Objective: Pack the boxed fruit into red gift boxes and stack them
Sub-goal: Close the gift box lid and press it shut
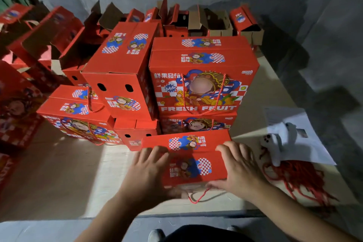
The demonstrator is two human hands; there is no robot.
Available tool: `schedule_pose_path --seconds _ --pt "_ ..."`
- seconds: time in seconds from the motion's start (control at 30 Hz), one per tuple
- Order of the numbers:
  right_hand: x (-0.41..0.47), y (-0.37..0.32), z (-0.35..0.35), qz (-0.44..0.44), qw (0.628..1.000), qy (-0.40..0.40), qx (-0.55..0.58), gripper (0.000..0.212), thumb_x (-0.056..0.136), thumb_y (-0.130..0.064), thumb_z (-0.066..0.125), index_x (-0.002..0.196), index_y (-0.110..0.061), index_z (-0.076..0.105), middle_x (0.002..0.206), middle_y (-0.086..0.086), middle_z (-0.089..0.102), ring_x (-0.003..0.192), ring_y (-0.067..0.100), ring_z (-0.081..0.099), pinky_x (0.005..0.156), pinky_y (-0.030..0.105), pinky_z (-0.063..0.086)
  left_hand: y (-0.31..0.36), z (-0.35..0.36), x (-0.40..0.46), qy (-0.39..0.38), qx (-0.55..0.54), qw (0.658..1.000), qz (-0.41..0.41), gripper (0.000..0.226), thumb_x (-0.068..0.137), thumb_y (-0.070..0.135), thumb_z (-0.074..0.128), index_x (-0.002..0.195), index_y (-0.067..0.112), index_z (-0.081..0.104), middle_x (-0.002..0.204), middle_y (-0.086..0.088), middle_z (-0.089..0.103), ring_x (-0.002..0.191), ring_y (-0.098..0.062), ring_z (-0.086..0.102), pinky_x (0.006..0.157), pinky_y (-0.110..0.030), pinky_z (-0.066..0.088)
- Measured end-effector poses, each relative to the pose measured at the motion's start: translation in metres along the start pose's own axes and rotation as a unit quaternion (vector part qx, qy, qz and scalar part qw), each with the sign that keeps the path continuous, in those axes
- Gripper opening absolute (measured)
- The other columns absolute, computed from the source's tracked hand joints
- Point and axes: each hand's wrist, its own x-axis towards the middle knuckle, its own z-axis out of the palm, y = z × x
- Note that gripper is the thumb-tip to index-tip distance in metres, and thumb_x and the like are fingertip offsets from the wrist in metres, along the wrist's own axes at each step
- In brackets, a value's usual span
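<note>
Red printed cardboard fills most of the frame: at lower centre a closed red gift box [194, 160] sits on the pale bench [64, 179], its top flaps folded shut and a red cord handle [197, 196] looping out at its near edge. The left hand [146, 171] lies on the box's left side with fingers straight and spread over the top edge, pressing rather than gripping. The right hand [238, 169] lies on the right side, fingers spread across the top flap and the thumb low along the near edge; neither hand is curled round anything. Judged from this pose, the box has just been closed and is about to be pushed or lifted toward the pile. Behind it, at centre frame, finished boxes are already stacked: a tall closed box marked FRESH FRUIT [202, 76] rests on a lower one, a second closed box [121, 68] stands to its left on another, and a further closed box [78, 112] sits at left centre. Along the upper edge of the frame, open empty boxes [212, 23] with raised flaps wait near the grey wall, so a good share of the packing appears left to do. At right, a bundle of loose red cords [294, 179] lies by a white sheet [298, 135]. No boxed fruit is visible outside the cartons.
</note>
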Motion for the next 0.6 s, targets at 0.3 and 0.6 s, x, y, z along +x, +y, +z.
schedule_pose_path --seconds 0.3,0.6 --pt "0.014 -0.011 0.0 0.054 0.99 -0.13 0.015 0.143 0.053 -0.102 0.046 0.16 -0.033 -0.019 0.166 0.0 -0.011 0.155 0.027 -0.013 0.123 0.048 0.003 0.012 0.023 0.015 -0.107 0.11 0.985 -0.08 0.117 0.051 0.099 0.06 0.134 0.017 0.061 0.119 -0.005 0.059 0.099 -0.029 0.059 0.088 -0.045 0.051" --pt "0.024 0.0 -0.019 0.005 0.988 -0.13 0.079 0.118 0.068 -0.103 0.035 0.154 -0.049 -0.027 0.162 -0.014 -0.039 0.147 0.009 -0.038 0.121 0.043 -0.01 -0.002 0.014 0.017 0.023 -0.085 0.993 -0.074 0.092 0.091 0.088 0.043 0.163 0.034 0.026 0.163 -0.001 0.029 0.147 -0.026 0.031 0.123 -0.047 0.024"
